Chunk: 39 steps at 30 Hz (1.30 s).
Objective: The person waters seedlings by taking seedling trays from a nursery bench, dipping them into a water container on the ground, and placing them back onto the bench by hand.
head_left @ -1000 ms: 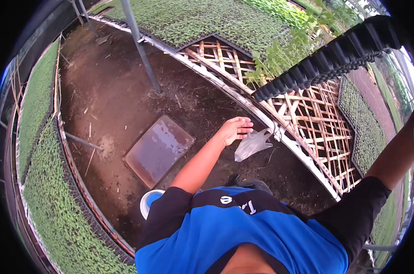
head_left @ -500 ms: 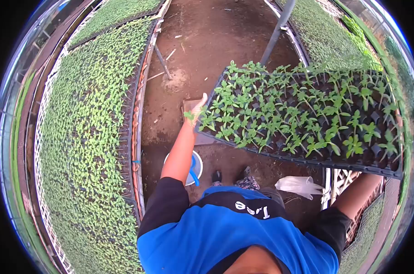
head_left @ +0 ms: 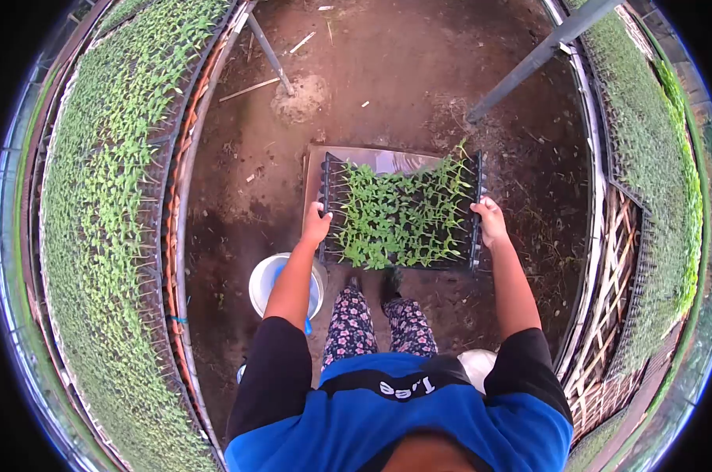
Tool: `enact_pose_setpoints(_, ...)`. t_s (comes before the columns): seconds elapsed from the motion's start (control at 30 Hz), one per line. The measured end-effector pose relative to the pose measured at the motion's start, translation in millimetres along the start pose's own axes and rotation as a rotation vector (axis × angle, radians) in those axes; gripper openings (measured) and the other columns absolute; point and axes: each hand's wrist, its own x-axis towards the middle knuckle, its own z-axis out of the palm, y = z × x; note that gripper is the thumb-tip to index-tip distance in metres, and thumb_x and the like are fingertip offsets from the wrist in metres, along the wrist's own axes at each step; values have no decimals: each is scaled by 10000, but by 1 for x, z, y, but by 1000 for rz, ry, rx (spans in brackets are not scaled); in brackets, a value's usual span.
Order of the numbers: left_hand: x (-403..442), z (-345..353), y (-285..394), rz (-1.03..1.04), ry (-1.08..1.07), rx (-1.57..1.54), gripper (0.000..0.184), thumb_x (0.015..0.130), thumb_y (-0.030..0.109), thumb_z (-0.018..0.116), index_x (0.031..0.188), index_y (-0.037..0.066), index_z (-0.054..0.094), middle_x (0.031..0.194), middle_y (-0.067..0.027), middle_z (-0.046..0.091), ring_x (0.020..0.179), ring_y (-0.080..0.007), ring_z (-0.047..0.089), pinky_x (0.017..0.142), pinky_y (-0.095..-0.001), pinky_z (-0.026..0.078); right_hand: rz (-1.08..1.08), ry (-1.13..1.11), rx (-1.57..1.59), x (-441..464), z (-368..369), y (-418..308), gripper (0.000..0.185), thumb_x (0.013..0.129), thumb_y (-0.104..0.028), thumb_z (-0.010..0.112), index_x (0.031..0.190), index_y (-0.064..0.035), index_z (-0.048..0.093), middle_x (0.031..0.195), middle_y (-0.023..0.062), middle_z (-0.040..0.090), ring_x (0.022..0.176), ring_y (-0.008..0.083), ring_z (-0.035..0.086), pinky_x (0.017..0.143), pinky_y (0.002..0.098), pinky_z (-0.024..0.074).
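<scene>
A black seedling tray point(head_left: 479, 236) full of young green seedlings point(head_left: 395, 216) is held level in front of my legs. My left hand point(head_left: 316, 223) grips its left end, fingers curled over the edge. At the opposite end my right hand point(head_left: 491, 221) has hold of the rim, thumb on top. The tray's ends look raised and its middle sags. Beneath it lies a flat brown board point(head_left: 314, 165) on the ground, partly covered by the tray. Whether the tray touches the board I cannot tell.
A white bucket point(head_left: 259, 287) with something blue in it stands by my left forearm. Benches of seedlings point(head_left: 96, 236) line the left and the right point(head_left: 647, 157). A slanted metal post point(head_left: 529, 67) rises ahead on the right. A whitish bag point(head_left: 478, 363) is near my right side.
The tray has moved from the right bench side to the centre, lower and in front of my feet. Both hands still hold its ends, and my view has turned downward and to the right.
</scene>
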Motion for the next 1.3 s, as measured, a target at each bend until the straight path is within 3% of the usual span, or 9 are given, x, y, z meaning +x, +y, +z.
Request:
enact_pose_setpoints(0.2, 139, 55, -117, -49, 144, 118, 184, 714, 90, 594, 816, 55, 445, 715, -84, 520, 673, -173, 483, 657, -313, 400, -391, 210, -438, 174, 12, 166, 194, 666, -105, 570, 541, -51, 432, 621, 5, 496, 553, 116, 448, 520, 250, 358)
enact_pose_setpoints(0.33, 256, 82, -227, -147, 208, 41, 198, 698, 117, 608, 810, 58, 456, 800, -146, 573, 767, -280, 555, 689, -346, 414, -206, 282, -780, 264, -12, 257, 215, 672, -160, 580, 594, -17, 439, 561, 74, 507, 540, 136, 478, 525, 296, 382)
enact_pose_setpoints(0.47, 329, 94, -289, -122, 296, 123, 186, 687, 148, 626, 821, 74, 520, 779, -113, 588, 747, -245, 563, 686, -329, 423, -236, 373, -1111, 308, -31, 308, 256, 716, -244, 565, 686, -4, 480, 695, 181, 542, 673, 348, 536, 625, 409, 412)
enact_pose_setpoints(0.73, 383, 121, -345, -138, 367, 333, 243, 670, 196, 636, 875, 100, 549, 899, -131, 583, 863, -267, 555, 769, -340, 418, -113, 420, -1110, 363, -78, 389, 277, 741, -306, 549, 806, -45, 484, 739, 178, 538, 734, 351, 519, 651, 390, 398)
enact_pose_setpoints(1.0, 375, 127, -350, -291, 354, 223, 318, 719, 223, 514, 1024, 137, 541, 1023, -129, 551, 967, -267, 525, 834, -373, 406, 76, 291, -656, 385, -135, 426, 292, 738, -164, 527, 968, 15, 537, 870, 97, 580, 801, 201, 536, 718, 313, 410)
enact_pose_setpoints(1.1, 339, 132, -296, -247, 620, 459, 195, 656, 214, 554, 837, 155, 594, 859, -81, 561, 793, -249, 536, 638, -405, 432, -124, 231, -1021, 355, -120, 389, 360, 742, -150, 491, 1046, 42, 507, 983, 155, 564, 913, 238, 529, 784, 306, 397)
enact_pose_setpoints(1.17, 310, 151, -271, 55, 981, 272, 133, 672, 147, 495, 752, 194, 590, 773, -55, 547, 787, -200, 490, 683, -388, 376, -148, 167, -927, 360, -144, 400, 394, 778, -185, 489, 1076, 71, 474, 1082, 173, 515, 1011, 223, 483, 869, 297, 362)
enact_pose_setpoints(1.23, 315, 184, -261, 101, 1025, 173, 99, 708, 136, 456, 724, 152, 552, 724, -67, 535, 811, -189, 471, 722, -410, 344, -186, 187, -1037, 354, -142, 397, 366, 740, -163, 484, 1007, 86, 502, 948, 172, 566, 810, 248, 545, 758, 336, 421)
enact_pose_setpoints(1.3, 264, 179, -216, 151, 705, 172, 151, 665, 40, 502, 797, 102, 542, 856, -88, 508, 896, -252, 446, 729, -412, 343, -181, 333, -706, 360, -145, 411, 308, 766, -145, 484, 985, 69, 510, 915, 135, 567, 768, 226, 542, 700, 328, 445)
